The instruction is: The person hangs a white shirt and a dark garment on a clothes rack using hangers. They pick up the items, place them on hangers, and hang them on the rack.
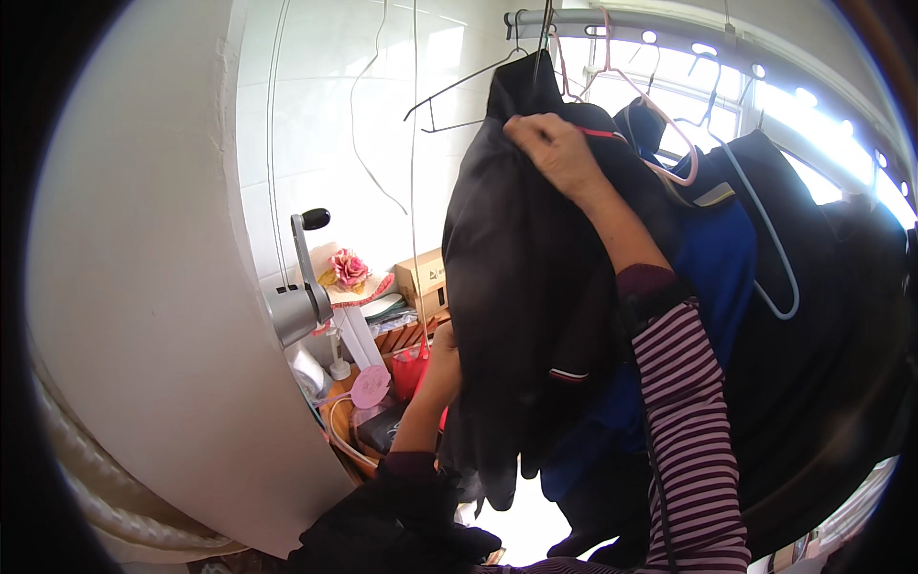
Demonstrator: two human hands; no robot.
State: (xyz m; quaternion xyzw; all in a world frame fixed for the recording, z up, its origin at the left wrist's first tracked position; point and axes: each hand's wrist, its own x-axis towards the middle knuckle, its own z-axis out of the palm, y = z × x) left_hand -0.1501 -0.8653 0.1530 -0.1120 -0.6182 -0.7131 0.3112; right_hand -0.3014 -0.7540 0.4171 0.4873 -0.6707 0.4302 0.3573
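Note:
A black jacket [531,287] hangs upright in front of me from a thin dark hanger hook [543,43]. It has a stand-up collar and a small red-and-white trim low on its front. My right hand [556,151] pinches the cloth at the shoulder, just below the collar. Lower down, my left hand [446,355] is against the jacket's left edge. Its fingers are hidden behind the cloth, so their grip does not show.
Beyond hang a blue-and-black garment [717,244], a pink hanger [670,129] and a blue hanger [771,215] on a metal rail [574,21]. A wall crank [301,287] juts out at left. Behind it are a flowered hat [351,276] and a cardboard box [423,280].

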